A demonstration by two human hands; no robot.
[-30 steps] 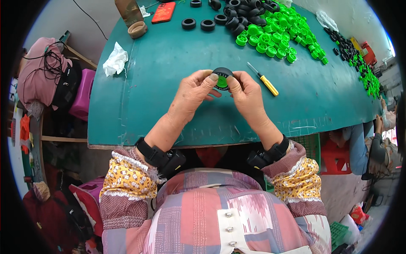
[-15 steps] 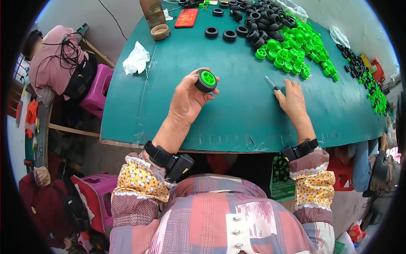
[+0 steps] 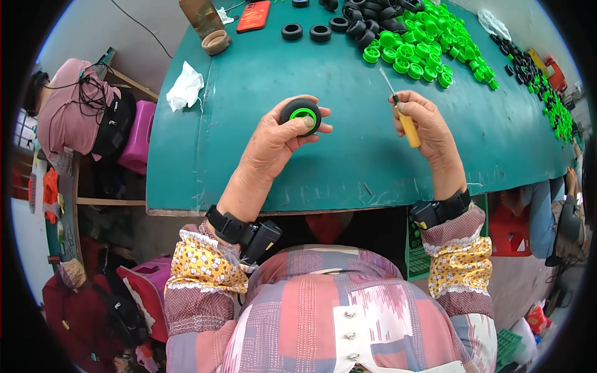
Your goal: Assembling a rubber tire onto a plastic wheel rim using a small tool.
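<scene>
My left hand [image 3: 273,133] is closed round a small toy wheel [image 3: 290,112], a black tyre with a bright green hub, its thumb pressed on the hub. To the right, my right hand [image 3: 426,121] grips a screwdriver [image 3: 408,127] by its yellow handle, the thin metal shaft pointing up and away from me. Both hands are raised above the green table [image 3: 348,168], apart from each other. Beyond them lies a heap of green hubs [image 3: 429,46], with black tyres [image 3: 373,18] piled at its far left.
Loose tyres [image 3: 320,33] lie left of the heap. A crumpled white tissue [image 3: 185,87], a brown bottle [image 3: 200,17], its lid [image 3: 215,41] and a red phone [image 3: 253,16] are at the far left. At far right are more parts [image 3: 553,112] and another person's arm [image 3: 571,181].
My right hand has lifted the screwdriver off the table and turned it upward. The left thumb has moved onto the wheel's hub. The view has shifted slightly.
</scene>
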